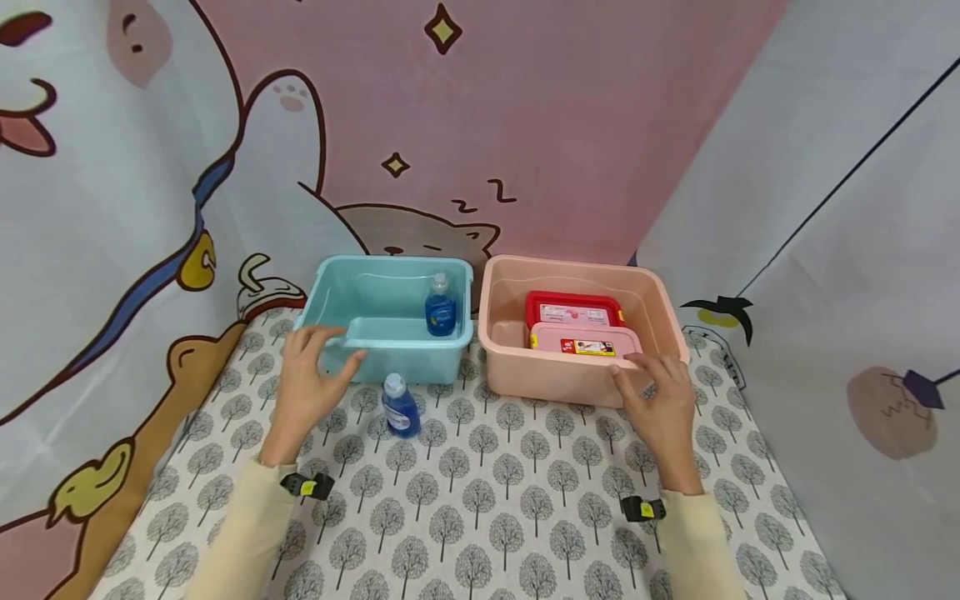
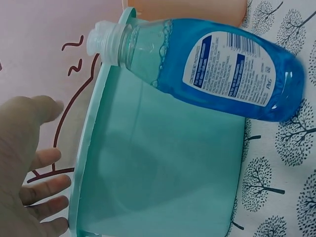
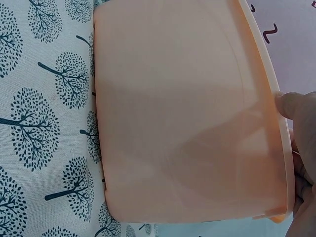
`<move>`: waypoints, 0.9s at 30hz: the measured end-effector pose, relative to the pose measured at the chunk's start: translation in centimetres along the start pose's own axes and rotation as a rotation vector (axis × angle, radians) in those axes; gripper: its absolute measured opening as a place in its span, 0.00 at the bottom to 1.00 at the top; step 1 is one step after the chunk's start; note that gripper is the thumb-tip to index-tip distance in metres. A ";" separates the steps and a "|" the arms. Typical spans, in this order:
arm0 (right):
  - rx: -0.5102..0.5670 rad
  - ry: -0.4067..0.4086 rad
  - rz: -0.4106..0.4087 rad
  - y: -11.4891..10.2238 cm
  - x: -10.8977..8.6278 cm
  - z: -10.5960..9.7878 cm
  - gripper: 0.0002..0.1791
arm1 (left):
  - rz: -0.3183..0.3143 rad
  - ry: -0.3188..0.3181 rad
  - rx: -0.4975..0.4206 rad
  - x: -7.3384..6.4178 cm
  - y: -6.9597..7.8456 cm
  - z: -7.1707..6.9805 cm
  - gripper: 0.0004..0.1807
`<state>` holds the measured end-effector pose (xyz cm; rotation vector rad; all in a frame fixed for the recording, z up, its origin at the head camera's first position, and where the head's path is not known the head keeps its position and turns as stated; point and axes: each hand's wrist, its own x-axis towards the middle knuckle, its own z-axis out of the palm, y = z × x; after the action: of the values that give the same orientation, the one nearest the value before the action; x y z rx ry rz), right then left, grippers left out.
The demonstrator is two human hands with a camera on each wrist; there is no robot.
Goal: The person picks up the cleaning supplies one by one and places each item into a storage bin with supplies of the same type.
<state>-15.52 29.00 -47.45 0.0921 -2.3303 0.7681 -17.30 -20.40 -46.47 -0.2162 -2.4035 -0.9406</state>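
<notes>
At the front left of the light-blue bin [image 1: 390, 364], my left hand [image 1: 311, 379] has its fingers over the rim and its thumb apart; it holds nothing. A bottle of blue liquid [image 1: 401, 408] with a clear-white cap stands upright on the cloth before that bin. Inside the bin is a second blue bottle [image 1: 441, 308]. My right hand [image 1: 663, 400] grips the front rim of the peach bin [image 1: 555, 382], thumb outside and fingers over the edge. Within the peach bin lie a red-edged box [image 1: 573, 310] and a pink-lidded box [image 1: 588, 339].
Both bins stand side by side on a cloth [image 1: 480, 517] printed with grey trees. Behind them hangs a pink and white curtain [image 1: 525, 125] with cartoon animals, which also rises along the left and right sides.
</notes>
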 end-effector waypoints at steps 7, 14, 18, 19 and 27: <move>-0.002 -0.008 0.012 -0.1 0.0 0.0 0.20 | 0.017 0.026 -0.052 -0.6 0.3 -0.1 0.30; -0.002 -0.010 0.015 -0.1 -0.1 0.0 0.19 | 0.097 0.071 -0.145 -1.4 0.6 0.2 0.30; 0.005 -0.006 0.000 -0.1 -0.1 0.0 0.19 | 0.102 0.065 -0.221 -1.8 0.7 0.3 0.29; 0.007 -0.007 -0.002 -0.1 -0.1 0.0 0.19 | 0.101 0.059 -0.242 -1.9 0.7 0.3 0.29; -0.012 -0.019 0.023 -0.2 0.0 0.0 0.19 | 0.086 -0.015 -0.347 -2.9 0.8 1.0 0.31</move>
<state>-15.43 28.88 -47.39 0.0670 -2.3575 0.7674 -15.09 -19.02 -48.21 -0.4516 -2.2103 -1.3139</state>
